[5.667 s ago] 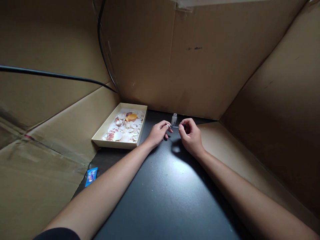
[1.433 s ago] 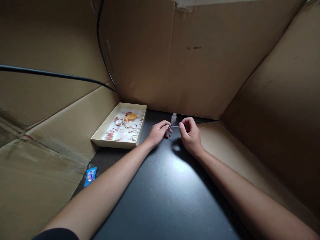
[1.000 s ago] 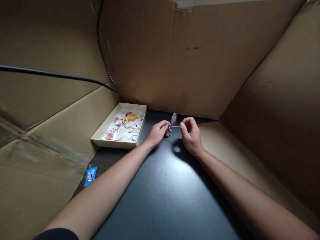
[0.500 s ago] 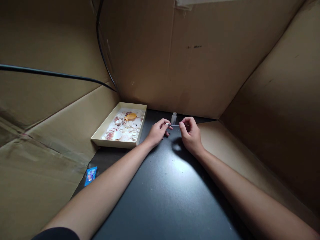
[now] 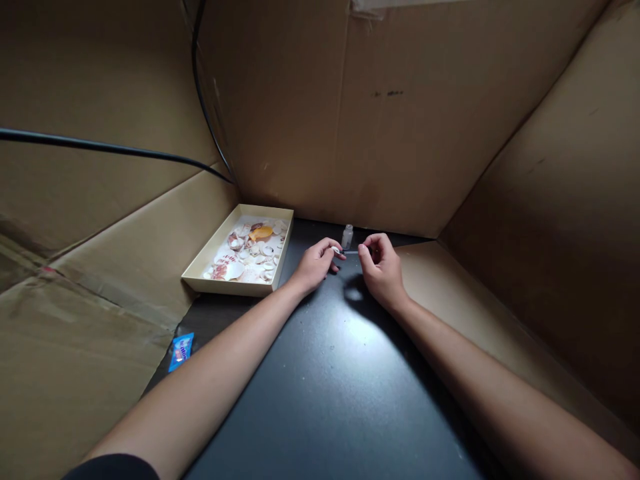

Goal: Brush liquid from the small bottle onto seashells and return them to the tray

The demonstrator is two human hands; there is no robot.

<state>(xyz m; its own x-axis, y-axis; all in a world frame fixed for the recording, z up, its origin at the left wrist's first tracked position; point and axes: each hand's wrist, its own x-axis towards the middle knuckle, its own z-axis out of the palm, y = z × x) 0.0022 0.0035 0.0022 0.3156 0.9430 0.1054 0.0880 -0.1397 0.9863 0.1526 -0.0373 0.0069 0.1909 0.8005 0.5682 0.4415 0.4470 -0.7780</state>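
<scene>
Small and pale, what looks like a seashell [image 5: 335,250] is pinched in the fingertips of my left hand [image 5: 315,264]. My right hand [image 5: 383,270] is closed on a thin grey stick [image 5: 351,253], which reaches leftward to the shell; its tip is too small to make out clearly. Just behind the stick, a small translucent bottle [image 5: 347,238] stands upright on the dark table [image 5: 320,373]. To the left of my left hand lies a shallow cream tray [image 5: 240,288] with many shells [image 5: 253,250] in it, one of them orange.
A blue wrapper [image 5: 181,351] lies at the table's left edge, beside my left forearm. Cardboard walls [image 5: 390,147] enclose the back and both sides. A black cable [image 5: 115,152] runs along the left wall. A flat cardboard piece [image 5: 435,280] lies at right.
The pale shell has turned slightly in my left fingers and shows a little more of its face. Both hands stay almost in place; the tray and bottle have not moved.
</scene>
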